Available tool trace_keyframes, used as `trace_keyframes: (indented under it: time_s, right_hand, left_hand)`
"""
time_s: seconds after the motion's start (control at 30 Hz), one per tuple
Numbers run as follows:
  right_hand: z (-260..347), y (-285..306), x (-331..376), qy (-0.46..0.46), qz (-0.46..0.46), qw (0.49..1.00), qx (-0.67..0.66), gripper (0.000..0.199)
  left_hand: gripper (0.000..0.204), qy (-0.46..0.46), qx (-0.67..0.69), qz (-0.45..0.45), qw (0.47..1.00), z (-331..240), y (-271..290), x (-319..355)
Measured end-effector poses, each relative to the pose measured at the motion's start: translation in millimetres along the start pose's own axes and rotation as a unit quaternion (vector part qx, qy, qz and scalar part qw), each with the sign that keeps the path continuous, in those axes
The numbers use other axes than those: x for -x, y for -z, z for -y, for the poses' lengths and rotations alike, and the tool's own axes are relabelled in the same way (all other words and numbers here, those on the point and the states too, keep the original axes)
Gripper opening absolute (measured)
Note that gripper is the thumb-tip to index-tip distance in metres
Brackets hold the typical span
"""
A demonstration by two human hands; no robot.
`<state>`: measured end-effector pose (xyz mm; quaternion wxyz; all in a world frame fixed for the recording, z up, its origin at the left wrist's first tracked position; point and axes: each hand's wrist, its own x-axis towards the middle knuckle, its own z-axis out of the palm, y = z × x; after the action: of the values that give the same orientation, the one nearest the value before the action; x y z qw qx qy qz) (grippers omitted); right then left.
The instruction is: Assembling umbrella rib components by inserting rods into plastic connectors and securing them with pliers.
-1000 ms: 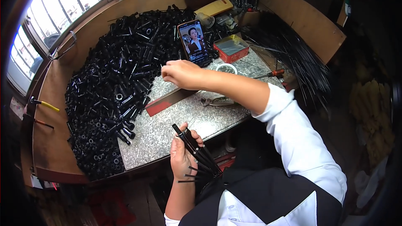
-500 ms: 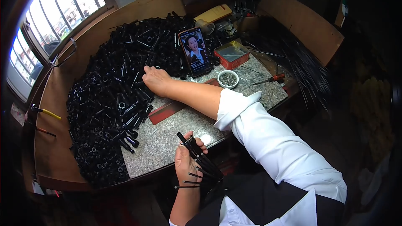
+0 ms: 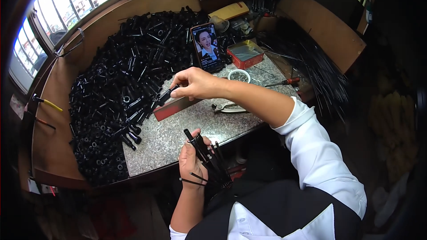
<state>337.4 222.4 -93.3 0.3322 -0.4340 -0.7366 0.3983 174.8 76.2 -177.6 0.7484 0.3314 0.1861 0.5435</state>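
At frame centre the right hand (image 3: pixel 195 83) pinches a black tube (image 3: pixel 165 94), its long axis slanting down-left toward the pile (image 3: pixel 120 84). Below, the left hand (image 3: pixel 192 162) grips a bundle of rods (image 3: pixel 209 160) over the counter (image 3: pixel 195 124) edge.

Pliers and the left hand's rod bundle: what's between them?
Head view: bare speckled stone slab between pliers and the rod bundle in the left hand.

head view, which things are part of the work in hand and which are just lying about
In use: black tube piece in right hand; bundle of black rods in left hand; heap of black tubes.
Lying about: phone, red tin, pliers, screwdriver.
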Motion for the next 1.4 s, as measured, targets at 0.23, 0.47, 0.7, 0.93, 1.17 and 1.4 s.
trace_keyframes:
  time_s: [0.23,0.47,0.7,0.93,1.17,1.4]
  right_hand:
    - [28.5,32.1,50.3,-0.009,0.134,0.989,-0.066,0.026]
    - [32.1,45.3,61.4,0.01,0.196,0.979,-0.05,0.02]
    - [40.1,22.6,56.2,0.014,0.201,0.978,-0.053,0.02]
    - [36.4,18.8,55.3,0.001,0.141,0.977,-0.161,0.017]
    - [34.8,9.5,49.3,-0.002,0.162,0.97,-0.178,0.015]
    - [40.7,-6.6,52.6,0.012,0.152,0.976,-0.157,0.022]
  left_hand:
    - [0.049,0.008,-0.028,-0.007,1.0,1.8,0.1,-0.9]
    - [0.047,0.003,-0.011,0.008,1.0,3.3,-4.5,1.0]
    - [0.039,0.001,-0.025,-0.023,0.999,0.0,-3.5,1.7]
    - [0.047,0.017,-0.019,-0.011,1.0,-4.7,-5.0,-0.7]
    - [0.045,0.016,-0.023,-0.012,1.0,-3.5,-0.6,-0.4]
    - [0.042,0.019,-0.024,-0.008,0.999,-0.8,-0.7,-1.3]
